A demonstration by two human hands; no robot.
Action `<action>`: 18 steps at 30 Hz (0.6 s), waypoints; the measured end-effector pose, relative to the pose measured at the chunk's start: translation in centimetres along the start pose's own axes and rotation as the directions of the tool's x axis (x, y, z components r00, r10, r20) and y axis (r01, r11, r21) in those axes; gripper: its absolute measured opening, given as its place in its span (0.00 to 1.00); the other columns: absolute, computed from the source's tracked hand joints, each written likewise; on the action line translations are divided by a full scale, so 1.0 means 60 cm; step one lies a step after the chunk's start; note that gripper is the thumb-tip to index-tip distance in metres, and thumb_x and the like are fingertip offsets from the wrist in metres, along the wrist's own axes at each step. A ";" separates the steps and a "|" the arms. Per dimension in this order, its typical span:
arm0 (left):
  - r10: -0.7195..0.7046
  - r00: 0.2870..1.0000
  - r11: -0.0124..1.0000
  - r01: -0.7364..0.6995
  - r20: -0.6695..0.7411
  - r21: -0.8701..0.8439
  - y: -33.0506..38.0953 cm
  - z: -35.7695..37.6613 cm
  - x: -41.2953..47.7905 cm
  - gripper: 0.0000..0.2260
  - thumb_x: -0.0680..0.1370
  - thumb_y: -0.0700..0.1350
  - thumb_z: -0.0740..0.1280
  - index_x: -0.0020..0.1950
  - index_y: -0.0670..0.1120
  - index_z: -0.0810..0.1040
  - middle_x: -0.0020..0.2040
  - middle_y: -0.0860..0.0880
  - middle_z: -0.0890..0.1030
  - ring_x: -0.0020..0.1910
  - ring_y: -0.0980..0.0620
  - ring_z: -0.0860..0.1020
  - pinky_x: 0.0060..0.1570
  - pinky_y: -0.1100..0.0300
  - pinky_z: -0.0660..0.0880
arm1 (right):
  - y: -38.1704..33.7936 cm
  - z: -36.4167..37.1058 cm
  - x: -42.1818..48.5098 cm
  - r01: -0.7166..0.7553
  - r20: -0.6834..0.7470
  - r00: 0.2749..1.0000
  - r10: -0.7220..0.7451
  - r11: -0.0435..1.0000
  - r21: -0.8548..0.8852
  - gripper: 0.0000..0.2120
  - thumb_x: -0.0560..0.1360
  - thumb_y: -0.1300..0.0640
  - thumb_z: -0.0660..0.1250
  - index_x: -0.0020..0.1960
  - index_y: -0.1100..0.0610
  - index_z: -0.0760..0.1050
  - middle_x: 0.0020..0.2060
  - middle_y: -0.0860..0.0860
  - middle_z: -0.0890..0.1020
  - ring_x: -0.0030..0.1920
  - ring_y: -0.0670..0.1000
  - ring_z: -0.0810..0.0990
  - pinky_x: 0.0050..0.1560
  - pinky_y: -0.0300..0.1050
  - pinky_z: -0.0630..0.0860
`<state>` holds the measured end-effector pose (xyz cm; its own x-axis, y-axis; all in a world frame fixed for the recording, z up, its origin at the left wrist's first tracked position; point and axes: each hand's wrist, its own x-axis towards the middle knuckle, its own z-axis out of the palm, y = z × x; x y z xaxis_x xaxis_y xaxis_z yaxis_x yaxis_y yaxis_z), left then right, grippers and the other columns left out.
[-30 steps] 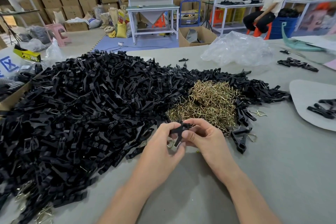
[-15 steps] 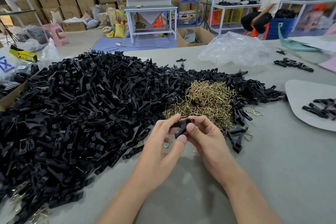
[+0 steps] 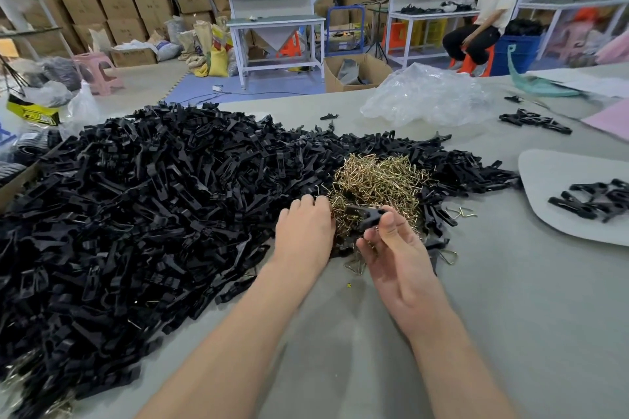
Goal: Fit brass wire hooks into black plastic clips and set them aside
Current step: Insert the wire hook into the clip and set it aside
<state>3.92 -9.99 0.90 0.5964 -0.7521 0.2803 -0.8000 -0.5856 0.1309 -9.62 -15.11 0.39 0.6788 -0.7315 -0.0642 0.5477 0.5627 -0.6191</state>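
At brass hook pile (image 3: 377,180) | right hand (image 3: 394,258) fingers pinch black clip (image 3: 366,217) | left hand (image 3: 303,231) fingers buried, grip unclear

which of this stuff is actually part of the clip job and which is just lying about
In the job:
black clip, pinched in the right hand
left hand, at the edge of the brass hook pile
black clip pile
set-aside clips on the grey board

Lying about:
clear plastic bag
yellow-black box
pink sheet

Clip heap (image 3: 143,214) blocks left; table (image 3: 510,333) free right.
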 end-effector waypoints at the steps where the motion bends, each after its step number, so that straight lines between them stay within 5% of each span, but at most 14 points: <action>1: -0.011 1.000 1.000 0.011 0.007 0.026 0.002 0.000 0.005 0.11 0.83 0.47 0.59 0.64 0.47 0.72 0.60 0.47 0.76 0.61 0.45 0.74 0.57 0.51 0.69 | 0.000 0.000 0.000 -0.005 -0.003 1.000 0.005 1.000 0.001 0.06 0.70 0.57 0.71 0.46 0.53 0.81 0.38 0.51 0.81 0.34 0.46 0.80 0.39 0.41 0.83; 8: 0.090 0.995 0.992 -0.086 -0.045 0.092 -0.014 -0.012 -0.003 0.09 0.84 0.50 0.57 0.59 0.48 0.72 0.57 0.50 0.77 0.58 0.47 0.75 0.51 0.53 0.72 | 0.002 -0.002 0.004 -0.013 -0.028 1.000 0.014 1.000 0.007 0.08 0.70 0.57 0.71 0.49 0.54 0.79 0.39 0.50 0.82 0.34 0.46 0.81 0.37 0.41 0.82; 14: -0.139 0.986 0.903 0.088 -0.092 -0.421 -0.051 -0.030 -0.041 0.08 0.82 0.52 0.59 0.46 0.53 0.74 0.44 0.56 0.80 0.45 0.53 0.77 0.45 0.51 0.75 | 0.005 -0.001 0.006 -0.034 -0.005 0.999 0.034 0.999 -0.009 0.08 0.70 0.57 0.73 0.49 0.55 0.79 0.40 0.51 0.83 0.36 0.48 0.82 0.38 0.41 0.83; 18: -0.212 0.958 0.758 0.035 -0.195 -0.651 -0.063 -0.027 -0.069 0.07 0.80 0.50 0.64 0.42 0.57 0.75 0.43 0.59 0.79 0.42 0.60 0.78 0.43 0.63 0.74 | 0.008 0.000 0.005 -0.041 0.007 0.999 0.041 0.998 -0.049 0.08 0.70 0.57 0.72 0.49 0.56 0.80 0.41 0.52 0.83 0.38 0.48 0.83 0.39 0.40 0.82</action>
<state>4.39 -4.16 0.81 0.7276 -0.5375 0.4262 -0.6284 -0.2732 0.7284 -9.14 -15.07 0.05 0.7043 -0.7049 -0.0837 0.4954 0.5725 -0.6534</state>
